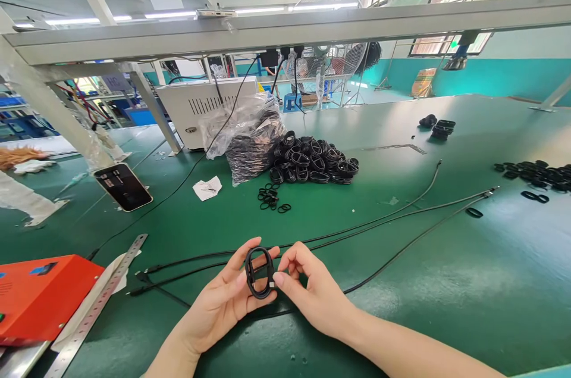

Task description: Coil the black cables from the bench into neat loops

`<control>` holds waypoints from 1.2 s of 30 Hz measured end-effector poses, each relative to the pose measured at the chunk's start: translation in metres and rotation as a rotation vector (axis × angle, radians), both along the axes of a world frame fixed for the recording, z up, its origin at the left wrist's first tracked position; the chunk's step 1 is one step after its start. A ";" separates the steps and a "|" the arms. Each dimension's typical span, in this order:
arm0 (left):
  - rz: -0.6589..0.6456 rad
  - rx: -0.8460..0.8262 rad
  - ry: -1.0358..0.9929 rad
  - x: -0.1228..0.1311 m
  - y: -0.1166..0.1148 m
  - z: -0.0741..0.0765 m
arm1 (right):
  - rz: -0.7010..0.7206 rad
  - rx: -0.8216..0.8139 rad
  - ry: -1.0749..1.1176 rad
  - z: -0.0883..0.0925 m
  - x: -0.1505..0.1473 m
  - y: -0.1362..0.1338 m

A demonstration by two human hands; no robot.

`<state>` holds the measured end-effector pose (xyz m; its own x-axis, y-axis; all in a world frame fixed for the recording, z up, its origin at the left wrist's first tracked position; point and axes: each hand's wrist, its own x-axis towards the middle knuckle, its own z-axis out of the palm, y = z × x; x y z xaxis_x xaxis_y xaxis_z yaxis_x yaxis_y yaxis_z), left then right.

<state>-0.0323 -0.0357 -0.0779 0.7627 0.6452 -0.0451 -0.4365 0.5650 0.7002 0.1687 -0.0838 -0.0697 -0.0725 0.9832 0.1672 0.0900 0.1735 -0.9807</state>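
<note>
Near the bottom middle, my left hand (223, 300) holds a small coiled black cable (260, 274) between thumb and fingers. My right hand (316, 289) is at the coil's right side, thumb and forefinger pinched together by its connector end; whatever is between those fingertips is too small to tell. Several long black cables (388, 217) lie across the green table (428, 318), passing behind and beneath my hands. Farther back sits a pile of coiled black cables (312, 158), with small black rings (268, 196) in front of it.
An orange machine (44, 297) and a metal ruler (100, 306) are at the left. A phone (123, 187) leans by the frame leg. White paper (207, 188), a plastic bag (252, 140) and a white metal box (182, 110) stand behind. More black rings (542, 174) lie right.
</note>
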 end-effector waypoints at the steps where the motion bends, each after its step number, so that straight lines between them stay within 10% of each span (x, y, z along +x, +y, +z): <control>1: 0.014 -0.003 0.011 0.001 -0.001 0.001 | -0.005 -0.008 -0.007 -0.001 -0.001 0.001; 15: 0.032 0.023 0.170 0.003 -0.003 -0.001 | -0.009 -0.170 0.103 -0.002 -0.010 -0.002; 30: 0.041 0.145 0.272 0.011 -0.010 0.004 | 0.271 0.141 -0.221 -0.001 0.009 0.000; 36: 0.050 0.165 0.242 0.012 -0.011 0.008 | 0.158 0.292 -0.620 -0.001 0.022 0.016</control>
